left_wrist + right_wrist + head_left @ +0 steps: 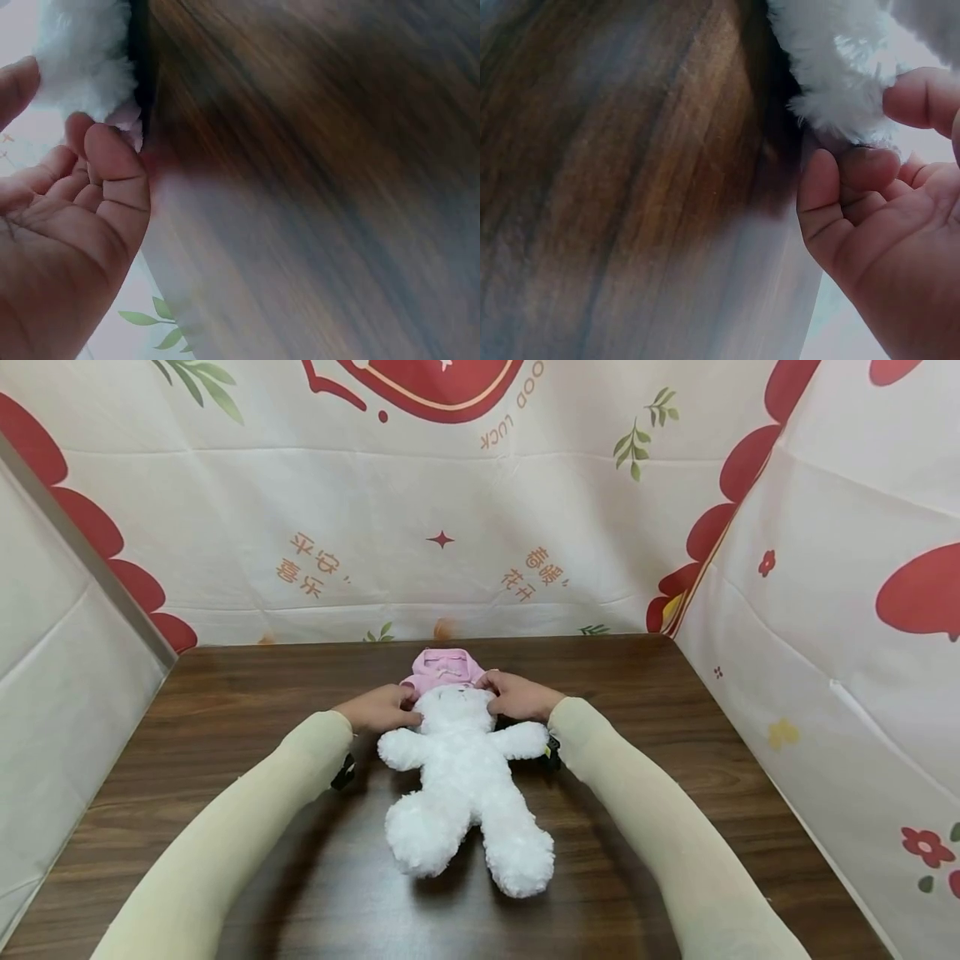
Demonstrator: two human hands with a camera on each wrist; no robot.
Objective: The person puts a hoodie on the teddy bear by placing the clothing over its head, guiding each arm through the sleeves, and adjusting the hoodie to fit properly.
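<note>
A white plush toy (465, 760), furry with stubby arms and two thick legs, lies on the table, its legs towards me. At its head end is a small pink garment (442, 667) with a pocket-like seam and a pale cord, touching the top of the head. My left hand (382, 707) grips the garment's left edge with curled fingers, its thumb against the plush head. On the other side my right hand (525, 696) pinches the right edge, the thumb likewise at the white fur (840, 75). Only a sliver of pink cloth shows past the fingers in the left wrist view.
The dark wood-grain table (262, 827) ends just beyond the garment. Behind it hangs a white printed cloth (375, 493) with red shapes and leaves, and similar cloth walls (840, 610) stand along the sides.
</note>
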